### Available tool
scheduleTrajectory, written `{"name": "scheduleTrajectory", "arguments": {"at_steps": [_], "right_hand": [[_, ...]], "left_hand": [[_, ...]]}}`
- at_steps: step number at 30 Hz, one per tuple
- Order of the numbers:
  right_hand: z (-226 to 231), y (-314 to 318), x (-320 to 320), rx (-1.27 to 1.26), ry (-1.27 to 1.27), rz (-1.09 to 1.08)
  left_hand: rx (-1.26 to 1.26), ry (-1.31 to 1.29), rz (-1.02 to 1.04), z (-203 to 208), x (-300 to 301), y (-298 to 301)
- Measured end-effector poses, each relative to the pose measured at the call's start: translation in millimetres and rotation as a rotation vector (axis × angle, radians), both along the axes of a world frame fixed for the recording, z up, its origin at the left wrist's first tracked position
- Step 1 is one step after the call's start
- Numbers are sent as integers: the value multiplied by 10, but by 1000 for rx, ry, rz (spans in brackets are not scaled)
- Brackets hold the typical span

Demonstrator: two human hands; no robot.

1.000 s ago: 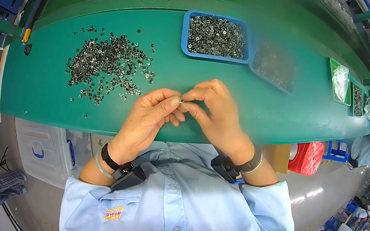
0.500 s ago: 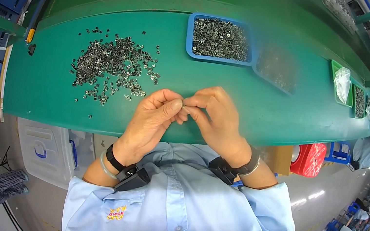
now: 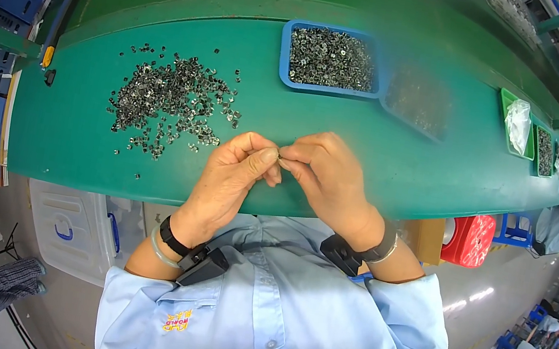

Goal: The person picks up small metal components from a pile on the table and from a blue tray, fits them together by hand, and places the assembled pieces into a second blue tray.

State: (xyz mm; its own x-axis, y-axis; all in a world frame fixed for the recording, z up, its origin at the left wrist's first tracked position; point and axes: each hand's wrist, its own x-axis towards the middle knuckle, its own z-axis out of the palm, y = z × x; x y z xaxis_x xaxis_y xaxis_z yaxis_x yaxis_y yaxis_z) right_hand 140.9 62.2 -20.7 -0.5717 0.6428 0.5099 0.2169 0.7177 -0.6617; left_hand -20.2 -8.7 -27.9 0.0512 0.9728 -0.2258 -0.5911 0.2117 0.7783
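My left hand [image 3: 239, 167] and my right hand [image 3: 328, 175] meet above the front part of the green table, fingertips pinched together. Between them is a tiny metal piece [image 3: 278, 158], mostly hidden by the fingers; its exact shape is too small to make out. To the left of my hands lies a loose pile of small dark and silvery metal pieces [image 3: 158, 97], with some scattered around its edges. Beyond my hands stands a blue tray [image 3: 287, 56] filled with many similar pieces.
Beside the blue tray is a blurred tray [image 3: 416, 98]. Green trays [image 3: 507, 102], one with a clear plastic bag [image 3: 518, 127], stand at the far right. A red stool [image 3: 470, 240] and a lidded clear plastic box [image 3: 72, 224] are below the table's edge. Other people sit at the right.
Both hands keep their pinch at nearly the same spot, with a slight shift of the fingers around the small piece. The pile and the trays look unchanged.
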Motion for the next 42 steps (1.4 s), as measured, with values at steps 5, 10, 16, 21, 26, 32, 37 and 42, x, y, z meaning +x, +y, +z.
{"name": "scheduleTrajectory", "arguments": {"at_steps": [5,10,16,21,26,32,37,42], "right_hand": [[-4,-19,-12,-19,65,4],[-37,-21,-29,7,124,1],[-32,-57,-34,-6,113,-6],[-75,-88,-27,-44,112,-19],[15,-61,-13,-194,192,6],[17,-63,-6,-329,317,61],[33,-83,5,-299,285,66],[51,-72,2,-196,235,72]], "left_hand": [[17,-63,14,101,6,-9],[1,-26,30,106,35,-24],[15,-15,37,83,44,-18],[25,10,60,56,80,-18],[5,-15,39,135,92,0],[38,-269,-23,131,101,-10],[53,-369,-29,58,119,-21],[45,-392,-9,81,137,-26]]}}
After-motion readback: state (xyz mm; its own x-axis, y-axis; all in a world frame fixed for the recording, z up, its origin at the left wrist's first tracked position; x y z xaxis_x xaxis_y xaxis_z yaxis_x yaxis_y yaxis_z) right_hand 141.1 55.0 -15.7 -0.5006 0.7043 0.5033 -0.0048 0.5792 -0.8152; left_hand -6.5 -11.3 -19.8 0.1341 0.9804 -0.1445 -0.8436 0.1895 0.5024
